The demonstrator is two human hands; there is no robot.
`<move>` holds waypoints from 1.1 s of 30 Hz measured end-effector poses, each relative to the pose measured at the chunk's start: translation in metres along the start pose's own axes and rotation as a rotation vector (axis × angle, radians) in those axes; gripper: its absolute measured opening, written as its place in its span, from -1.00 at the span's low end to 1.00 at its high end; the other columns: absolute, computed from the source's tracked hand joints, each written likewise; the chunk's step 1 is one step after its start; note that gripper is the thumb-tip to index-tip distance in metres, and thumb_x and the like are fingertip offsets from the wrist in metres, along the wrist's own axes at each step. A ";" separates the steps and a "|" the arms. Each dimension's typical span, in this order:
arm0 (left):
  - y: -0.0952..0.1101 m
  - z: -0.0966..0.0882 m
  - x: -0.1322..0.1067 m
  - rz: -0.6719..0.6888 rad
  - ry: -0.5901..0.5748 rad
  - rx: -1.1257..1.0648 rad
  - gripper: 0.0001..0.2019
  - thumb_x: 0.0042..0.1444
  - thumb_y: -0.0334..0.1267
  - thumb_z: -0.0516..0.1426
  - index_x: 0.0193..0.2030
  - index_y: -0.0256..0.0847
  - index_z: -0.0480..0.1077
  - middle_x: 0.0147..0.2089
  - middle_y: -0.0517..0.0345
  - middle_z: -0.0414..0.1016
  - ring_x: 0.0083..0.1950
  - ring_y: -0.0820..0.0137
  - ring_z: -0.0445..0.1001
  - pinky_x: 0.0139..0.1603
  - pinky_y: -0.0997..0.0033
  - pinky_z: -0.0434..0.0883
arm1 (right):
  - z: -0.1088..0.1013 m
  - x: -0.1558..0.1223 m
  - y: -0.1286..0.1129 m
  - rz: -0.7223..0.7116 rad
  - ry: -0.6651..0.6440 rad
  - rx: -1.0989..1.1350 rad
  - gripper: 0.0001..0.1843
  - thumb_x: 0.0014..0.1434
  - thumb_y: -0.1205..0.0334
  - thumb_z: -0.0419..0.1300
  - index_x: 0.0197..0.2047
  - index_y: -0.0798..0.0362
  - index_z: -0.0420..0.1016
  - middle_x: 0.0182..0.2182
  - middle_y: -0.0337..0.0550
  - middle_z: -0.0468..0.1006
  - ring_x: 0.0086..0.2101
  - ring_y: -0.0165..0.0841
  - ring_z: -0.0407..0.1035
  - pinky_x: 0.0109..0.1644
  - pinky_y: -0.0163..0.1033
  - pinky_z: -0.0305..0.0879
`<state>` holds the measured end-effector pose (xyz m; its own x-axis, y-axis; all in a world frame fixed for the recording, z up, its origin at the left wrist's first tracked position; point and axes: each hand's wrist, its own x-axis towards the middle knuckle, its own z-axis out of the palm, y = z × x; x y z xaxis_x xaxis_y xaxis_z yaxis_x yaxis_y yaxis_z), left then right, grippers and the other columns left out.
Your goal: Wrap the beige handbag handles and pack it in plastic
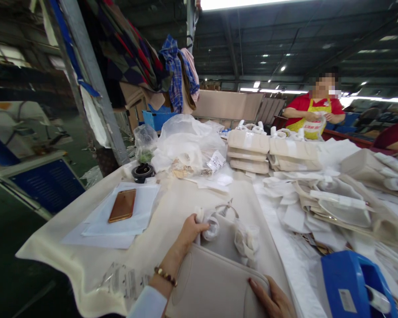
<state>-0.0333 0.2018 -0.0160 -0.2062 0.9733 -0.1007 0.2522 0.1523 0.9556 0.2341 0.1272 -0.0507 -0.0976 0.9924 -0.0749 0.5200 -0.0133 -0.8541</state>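
A light beige handbag (215, 282) lies on the cloth-covered table in front of me. My left hand (189, 230), a beaded bracelet on its wrist, is closed on the handbag's handle (199, 215), which is wrapped in white material, at the upper left of the bag. At the lower right corner, my right hand (273, 298) grips the bag's edge, one finger lying on the front panel; its other fingers are partly hidden. Beside the left fingers is a rolled white wrapping (212, 227). Another wrapped piece (247, 240) and a thin strap rest behind the bag.
Left lies a phone (122, 205) on white sheets (96, 236). Plastic bags (189, 137) and stacked beige bags (248, 143) stand at the back. A blue tape dispenser (343, 278) and more bags (338, 198) sit right. A person (315, 106) works beyond.
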 end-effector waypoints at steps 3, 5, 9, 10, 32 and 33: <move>-0.001 0.006 -0.004 0.041 0.240 0.155 -0.39 -0.01 -0.11 0.16 0.14 -0.38 0.14 -0.07 -0.18 0.42 -0.01 0.07 0.40 0.00 0.09 0.32 | 0.002 -0.003 -0.004 0.029 0.008 0.027 -0.45 0.03 -0.31 0.05 -0.27 0.01 0.51 -0.30 -0.11 0.59 -0.22 -0.15 0.46 -0.12 -0.23 0.39; 0.000 0.012 -0.016 0.133 0.325 0.259 -0.41 0.08 -0.15 0.13 0.19 -0.37 0.08 0.15 -0.30 0.26 0.21 0.02 0.20 0.18 0.00 0.14 | 0.003 -0.005 -0.008 0.066 0.024 0.055 -0.46 0.05 -0.29 0.05 -0.27 0.03 0.48 -0.31 -0.11 0.58 -0.20 -0.15 0.45 -0.11 -0.22 0.35; -0.001 0.034 -0.046 0.620 0.065 0.714 -0.73 0.26 -0.30 -0.08 0.00 -0.33 0.31 0.05 -0.24 0.37 0.15 0.10 0.28 0.18 0.06 0.15 | 0.004 -0.008 -0.008 0.090 -0.026 0.098 -0.50 0.08 -0.24 0.05 -0.24 0.03 0.45 -0.30 -0.15 0.57 -0.20 -0.15 0.43 -0.10 -0.21 0.32; -0.003 0.041 -0.052 0.718 -0.037 0.803 -0.76 0.26 -0.32 -0.09 -0.11 -0.29 0.37 -0.09 -0.15 0.45 0.02 0.15 0.38 0.10 0.12 0.25 | 0.003 -0.008 -0.007 0.088 -0.051 0.091 -0.50 0.10 -0.24 0.04 -0.23 0.03 0.45 -0.30 -0.15 0.57 -0.20 -0.16 0.43 -0.10 -0.21 0.32; 0.003 0.058 -0.054 0.502 -0.233 1.096 -0.74 0.25 -0.35 -0.10 -0.29 -0.29 0.39 -0.32 -0.04 0.51 -0.23 0.19 0.52 -0.20 0.22 0.46 | 0.008 0.068 -0.058 0.000 0.143 0.127 -0.54 -0.11 -0.06 0.24 -0.27 0.15 0.42 -0.30 0.08 0.49 -0.18 0.01 0.35 -0.08 0.07 0.25; 0.003 0.058 -0.054 0.494 -0.230 1.095 -0.75 0.25 -0.35 -0.10 -0.30 -0.29 0.39 -0.33 -0.04 0.51 -0.23 0.19 0.52 -0.19 0.22 0.46 | 0.009 0.063 -0.055 -0.010 0.234 0.077 -0.50 -0.12 -0.04 0.26 -0.21 0.17 0.41 -0.21 0.15 0.47 -0.10 0.07 0.30 -0.01 0.14 0.18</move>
<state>0.0334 0.1599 -0.0240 0.2810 0.9582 0.0539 0.9415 -0.2861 0.1783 0.1920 0.1890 -0.0130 0.1020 0.9937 0.0472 0.4526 -0.0041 -0.8917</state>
